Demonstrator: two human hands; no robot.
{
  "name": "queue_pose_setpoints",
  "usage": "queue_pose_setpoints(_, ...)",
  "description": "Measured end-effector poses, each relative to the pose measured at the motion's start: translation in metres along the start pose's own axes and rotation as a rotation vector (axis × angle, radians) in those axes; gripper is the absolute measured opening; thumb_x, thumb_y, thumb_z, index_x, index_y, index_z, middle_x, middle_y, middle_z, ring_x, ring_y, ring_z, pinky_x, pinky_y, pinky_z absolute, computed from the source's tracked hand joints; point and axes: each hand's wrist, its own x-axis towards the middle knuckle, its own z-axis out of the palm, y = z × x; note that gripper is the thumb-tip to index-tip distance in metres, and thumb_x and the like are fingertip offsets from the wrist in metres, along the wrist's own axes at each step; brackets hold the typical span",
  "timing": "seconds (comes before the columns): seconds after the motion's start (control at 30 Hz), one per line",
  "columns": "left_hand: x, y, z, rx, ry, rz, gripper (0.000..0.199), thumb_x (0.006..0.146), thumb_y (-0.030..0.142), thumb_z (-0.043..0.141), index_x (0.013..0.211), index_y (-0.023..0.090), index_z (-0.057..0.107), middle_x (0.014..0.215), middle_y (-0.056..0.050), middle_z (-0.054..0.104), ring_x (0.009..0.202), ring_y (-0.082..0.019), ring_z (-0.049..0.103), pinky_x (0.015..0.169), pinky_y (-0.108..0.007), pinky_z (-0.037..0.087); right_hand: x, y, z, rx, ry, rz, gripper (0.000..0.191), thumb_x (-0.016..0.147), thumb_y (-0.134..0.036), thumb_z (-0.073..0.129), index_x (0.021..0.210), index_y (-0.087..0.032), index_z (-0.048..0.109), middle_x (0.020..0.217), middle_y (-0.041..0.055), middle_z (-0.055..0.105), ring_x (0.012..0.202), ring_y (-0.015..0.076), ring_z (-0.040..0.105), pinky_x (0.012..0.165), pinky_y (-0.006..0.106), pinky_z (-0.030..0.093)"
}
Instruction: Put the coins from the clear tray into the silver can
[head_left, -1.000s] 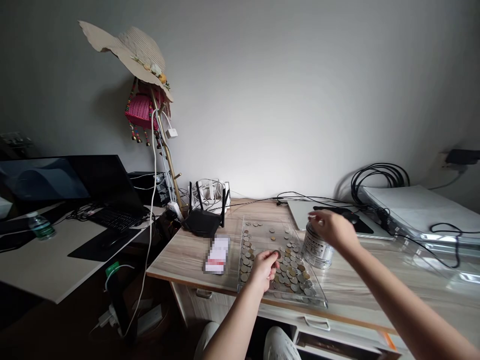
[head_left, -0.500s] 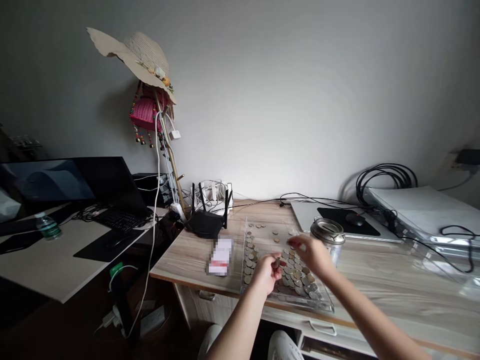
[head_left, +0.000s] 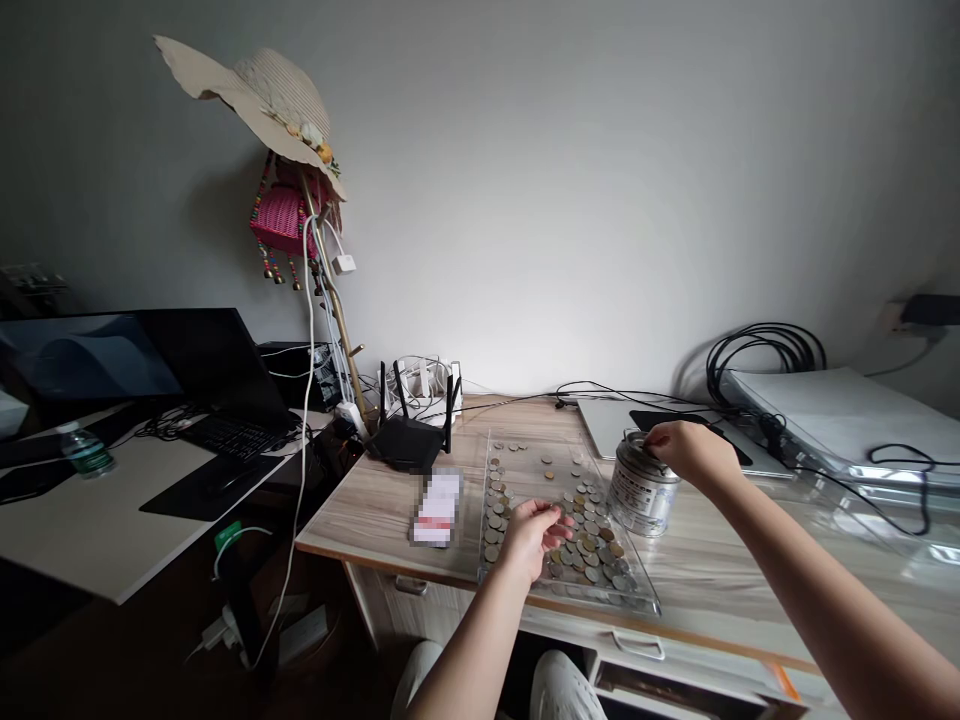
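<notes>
I have my right hand (head_left: 694, 458) at the top of the metal can (head_left: 643, 497), fingers bent down by its rim; the tips are partly hidden, so I cannot tell whether they pinch anything. The can stands upright on the wooden desk (head_left: 727, 580), just beside the right side of my clear tray (head_left: 525, 475). My left hand (head_left: 531, 540) is over the tray, palm turned inward, my thumb near the forefinger and my other fingers loosely curled; whether a coin sits between them I cannot tell. Silver and gold-coloured coins (head_left: 616, 549) lie spread in the tray, thickest at the near right and sparser toward the far end. Left of the tray lies a flat, pixelated item (head_left: 435, 510) with a red band, and behind that a black router (head_left: 405, 443) with upright antennas
</notes>
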Motion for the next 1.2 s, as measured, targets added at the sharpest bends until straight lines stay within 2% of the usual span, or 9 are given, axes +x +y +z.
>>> queue_pose_setpoints(0.1,0.0,0.001,0.0,0.017,0.018,0.005,0.03,0.056,0.032,0.069,0.07,0.012,0.051,0.057,-0.003,0.059,0.041,-0.004,0.045,0.036,-0.015,0.019,-0.022,-0.025,-0.004,0.08,0.23,-0.068,0.032,0.071,-0.036,0.047,0.094,-0.023,0.065,0.093,0.0079,0.064,0.082,0.0241,0.057,0.057,0.03,0.041)
queue_pose_setpoints(0.17,-0.001,0.002,0.001,0.016,0.027,0.01,0.033,0.055,0.036,0.07,0.068,0.014,0.048,0.052,0.001,0.054,0.037,-0.002,0.039,0.035,-0.016,0.013,-0.044,-0.049,0.004,0.226,0.25,-0.176,0.034,0.075,-0.037,0.044,0.1,-0.022,0.062,0.093,0.0071,0.064,0.079,0.0195,0.058,0.059,0.028,0.043)
queue_pose_setpoints(0.33,-0.002,0.005,0.004,0.039,0.022,0.043,0.039,0.054,0.044,0.069,0.065,0.014,0.048,0.05,0.004,0.049,0.034,-0.001,0.032,0.034,-0.017,0.007,-0.08,-0.095,0.059,0.587,-0.224,-0.321,0.033,0.073,-0.044,0.047,0.086,-0.019,0.065,0.071,0.0039,0.066,0.061,0.0149,0.057,0.055,0.025,0.042)
queue_pose_setpoints(0.5,-0.005,0.006,0.006,0.046,-0.007,0.044,0.037,0.052,0.041,0.07,0.067,0.011,0.054,0.053,0.0,0.054,0.038,-0.003,0.04,0.036,-0.017,0.015,-0.072,-0.09,0.091,0.888,-0.336,-0.228,0.032,0.07,-0.044,0.05,0.068,-0.014,0.062,0.061,0.0031,0.063,0.057,0.0135,0.055,0.052,0.023,0.041)
queue_pose_setpoints(0.6,-0.006,0.007,0.007,0.05,0.004,0.026,0.033,0.049,0.034,0.072,0.066,0.011,0.055,0.053,-0.001,0.055,0.04,-0.004,0.043,0.036,-0.017,0.018,-0.061,-0.078,0.073,0.841,-0.262,-0.211,0.031,0.068,-0.043,0.051,0.068,-0.015,0.064,0.064,0.0034,0.064,0.058,0.0141,0.057,0.053,0.023,0.042)
queue_pose_setpoints(0.7,-0.005,0.007,0.005,0.037,0.028,-0.001,0.028,0.052,0.03,0.07,0.067,0.011,0.055,0.052,-0.001,0.055,0.04,-0.005,0.043,0.036,-0.017,0.019,-0.043,-0.06,0.037,0.739,-0.091,-0.187,0.031,0.07,-0.045,0.049,0.076,-0.018,0.065,0.072,0.0036,0.067,0.064,0.0149,0.059,0.057,0.023,0.043)
queue_pose_setpoints(0.83,-0.002,0.005,0.002,0.006,0.047,-0.013,0.021,0.057,0.025,0.064,0.069,0.013,0.053,0.053,0.0,0.055,0.041,-0.004,0.043,0.036,-0.015,0.021,-0.013,-0.026,-0.003,0.303,0.121,-0.029,0.027,0.066,-0.043,0.053,0.076,-0.023,0.067,0.072,0.0031,0.066,0.067,0.0186,0.058,0.051,0.025,0.038)
queue_pose_setpoints(0.97,-0.001,0.003,0.002,-0.019,0.06,-0.017,0.018,0.061,0.025,0.06,0.071,0.014,0.05,0.056,-0.001,0.057,0.042,-0.005,0.046,0.038,-0.015,0.026,0.004,-0.002,-0.006,-0.016,0.041,-0.034,0.02,0.065,-0.035,0.051,0.072,-0.024,0.067,0.073,0.0036,0.066,0.065,0.0202,0.057,0.046,0.025,0.033)
queue_pose_setpoints(1.2,-0.001,0.003,0.002,0.013,0.025,-0.027,0.02,0.063,0.026,0.06,0.073,0.014,0.048,0.06,-0.002,0.059,0.043,-0.006,0.05,0.04,-0.016,0.031,0.004,-0.001,-0.001,-0.048,-0.017,-0.047,0.02,0.065,-0.032,0.051,0.071,-0.023,0.067,0.074,0.0053,0.066,0.065,0.0203,0.058,0.045,0.025,0.033)
